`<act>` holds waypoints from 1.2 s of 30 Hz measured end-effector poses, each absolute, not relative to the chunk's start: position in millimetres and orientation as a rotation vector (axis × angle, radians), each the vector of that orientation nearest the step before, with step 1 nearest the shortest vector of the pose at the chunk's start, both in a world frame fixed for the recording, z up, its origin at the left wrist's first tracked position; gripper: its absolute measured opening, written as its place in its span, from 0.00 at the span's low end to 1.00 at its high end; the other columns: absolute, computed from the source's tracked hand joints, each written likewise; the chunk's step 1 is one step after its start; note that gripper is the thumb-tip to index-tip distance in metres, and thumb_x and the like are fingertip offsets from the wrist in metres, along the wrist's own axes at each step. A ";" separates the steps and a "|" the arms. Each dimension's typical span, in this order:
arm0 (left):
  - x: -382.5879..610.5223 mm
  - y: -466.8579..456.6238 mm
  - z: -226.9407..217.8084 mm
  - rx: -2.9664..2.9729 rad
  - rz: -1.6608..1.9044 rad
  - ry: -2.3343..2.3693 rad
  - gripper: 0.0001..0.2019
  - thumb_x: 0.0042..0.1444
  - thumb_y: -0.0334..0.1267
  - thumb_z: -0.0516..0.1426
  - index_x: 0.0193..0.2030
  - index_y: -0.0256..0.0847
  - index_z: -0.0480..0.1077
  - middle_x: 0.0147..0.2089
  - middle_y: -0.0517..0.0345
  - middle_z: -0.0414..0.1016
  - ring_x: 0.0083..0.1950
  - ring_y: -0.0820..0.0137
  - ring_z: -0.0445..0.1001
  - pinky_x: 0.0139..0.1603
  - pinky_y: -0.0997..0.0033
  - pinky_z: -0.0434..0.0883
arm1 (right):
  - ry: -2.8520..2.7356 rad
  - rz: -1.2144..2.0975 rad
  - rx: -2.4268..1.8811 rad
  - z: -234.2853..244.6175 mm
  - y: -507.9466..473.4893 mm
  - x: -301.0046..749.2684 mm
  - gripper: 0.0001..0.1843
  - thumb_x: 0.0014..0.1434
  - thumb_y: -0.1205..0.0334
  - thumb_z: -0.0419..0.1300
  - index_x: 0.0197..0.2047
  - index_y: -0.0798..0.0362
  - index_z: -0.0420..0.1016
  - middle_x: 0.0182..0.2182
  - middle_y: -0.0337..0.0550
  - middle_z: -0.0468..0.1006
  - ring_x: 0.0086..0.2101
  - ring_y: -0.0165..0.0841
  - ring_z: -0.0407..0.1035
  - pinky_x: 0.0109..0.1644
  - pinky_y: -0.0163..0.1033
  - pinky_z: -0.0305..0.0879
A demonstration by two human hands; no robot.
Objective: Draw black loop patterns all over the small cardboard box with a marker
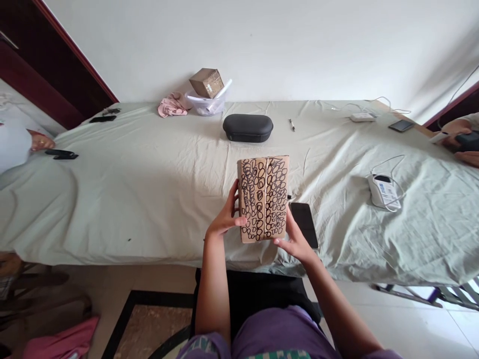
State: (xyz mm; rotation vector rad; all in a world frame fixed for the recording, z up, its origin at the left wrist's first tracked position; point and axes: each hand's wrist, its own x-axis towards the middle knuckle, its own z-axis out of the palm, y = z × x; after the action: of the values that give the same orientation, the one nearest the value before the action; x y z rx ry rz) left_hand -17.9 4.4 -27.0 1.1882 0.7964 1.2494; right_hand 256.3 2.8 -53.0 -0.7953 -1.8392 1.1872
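Two hands on one cardboard box (264, 197), held up over the near edge of the table (149, 199), above the person's lap. Box face is covered in black marker loops, with a seam down the middle, and it stands roughly upright.

Left hand (226, 215): gripping the box's left edge, thumb pressed on the front face, fingers curled round the side.
Right hand (294, 240): cupped at the lower right corner, thumb along the bottom edge. Its fingers are probably behind the box; they're hidden, so can't confirm.

Black phone (305, 223) lies flat on the sheet just beside the right hand, partly behind the box.

Farther back, centre: black oval case (247, 127), and a marker (292, 124) to its right, apart from it.
Against the wall: plastic tub (205, 105) with a small brown box (206, 82) sitting on top, tilted; pink cloth (172, 105) just left of the tub.
Right side: white device (383, 192) with a looped cable.

Other people at both ends: one hand at the left edge (39, 142) near a dark handset (62, 154), and another hand at the right edge (462, 144) holding something dark.
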 end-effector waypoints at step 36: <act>2.3 0.0 -23.4 0.693 1.298 0.689 0.52 0.46 0.65 0.72 0.74 0.43 0.67 0.72 0.40 0.75 0.79 0.39 0.67 0.74 0.39 0.71 | -1.320 1.536 -0.770 -76.3 1.3 243.2 0.59 0.59 0.29 0.72 0.84 0.33 0.51 0.85 0.41 0.41 0.82 0.54 0.39 0.82 0.68 0.49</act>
State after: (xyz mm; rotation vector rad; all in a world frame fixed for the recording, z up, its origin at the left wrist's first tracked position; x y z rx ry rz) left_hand 2.3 0.0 -23.4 0.6930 0.6887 1.2976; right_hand 243.2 1.3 -76.3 -0.7703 -1.3196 1.5358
